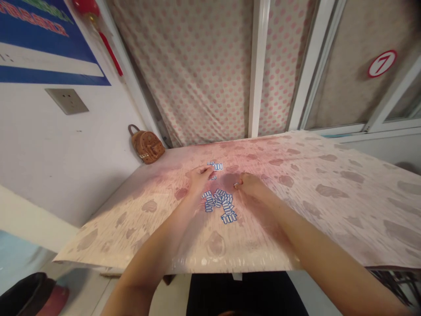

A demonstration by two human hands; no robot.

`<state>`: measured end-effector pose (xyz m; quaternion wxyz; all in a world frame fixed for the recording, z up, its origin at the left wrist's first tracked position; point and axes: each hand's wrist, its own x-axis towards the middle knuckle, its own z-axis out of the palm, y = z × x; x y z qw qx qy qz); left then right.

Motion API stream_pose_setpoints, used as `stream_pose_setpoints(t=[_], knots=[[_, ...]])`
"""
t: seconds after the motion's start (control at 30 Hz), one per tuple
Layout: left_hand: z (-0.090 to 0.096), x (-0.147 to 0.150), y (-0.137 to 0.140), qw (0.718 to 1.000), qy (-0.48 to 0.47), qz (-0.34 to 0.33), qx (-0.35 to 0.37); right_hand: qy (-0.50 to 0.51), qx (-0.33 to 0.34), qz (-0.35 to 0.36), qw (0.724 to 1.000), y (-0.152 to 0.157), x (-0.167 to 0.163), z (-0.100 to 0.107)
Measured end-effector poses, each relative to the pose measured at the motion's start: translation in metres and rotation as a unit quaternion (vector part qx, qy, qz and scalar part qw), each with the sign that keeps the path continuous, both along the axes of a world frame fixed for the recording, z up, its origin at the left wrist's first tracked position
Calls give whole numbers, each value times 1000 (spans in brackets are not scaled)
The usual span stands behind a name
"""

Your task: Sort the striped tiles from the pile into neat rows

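Observation:
Small white tiles with blue edges lie on the patterned tablecloth in two groups. The nearer one is a loose, overlapping pile [226, 205]. Farther back is a small group of tiles [218, 166], partly covered by my left hand [199, 176]. That hand's thumb and fingers are brought together at these tiles; whether a tile is between them is hidden. To the right of the pile, my right hand [249, 184] is closed, with a small white-and-blue tile [236, 185] at its fingertips, just above or on the cloth.
A small brown backpack-shaped bag [147, 145] stands at the table's back left corner, against the wall. The tablecloth [329, 193] stretches far to the right. Behind the table hangs a dotted curtain [204, 79]. A wall socket [67, 101] is at left.

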<state>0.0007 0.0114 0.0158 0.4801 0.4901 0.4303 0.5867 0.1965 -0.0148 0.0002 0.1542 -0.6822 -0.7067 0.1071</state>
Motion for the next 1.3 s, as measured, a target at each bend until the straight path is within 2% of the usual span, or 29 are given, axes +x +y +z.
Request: stream_pose_setpoints(t=[0.13,0.23,0.33,0.5,0.7,0.83,0.93,1.13,1.3], knots=[[11,3,3,1000,-1,-6,17,16,49,7,999,-2,-4,2],[7,5,4,1000,-21,16,12,58,73,91,991,-4,-16,-2],[-2,2,4,999,-48,25,4,82,75,162,980,-6,-31,-10],[-6,-5,1,998,-62,18,13,40,75,189,978,-3,-38,-19],[-5,-5,1,998,-50,13,25,147,46,215,964,0,-29,-17],[-3,-8,1,999,-29,14,32,279,52,221,933,-2,-23,-7],[-4,-8,1,998,16,11,53,338,77,201,916,-3,-20,5],[-13,1,-1,994,72,-31,76,342,175,140,913,-6,-17,14],[-12,8,-9,991,95,-38,87,353,193,103,910,-9,-17,13]])
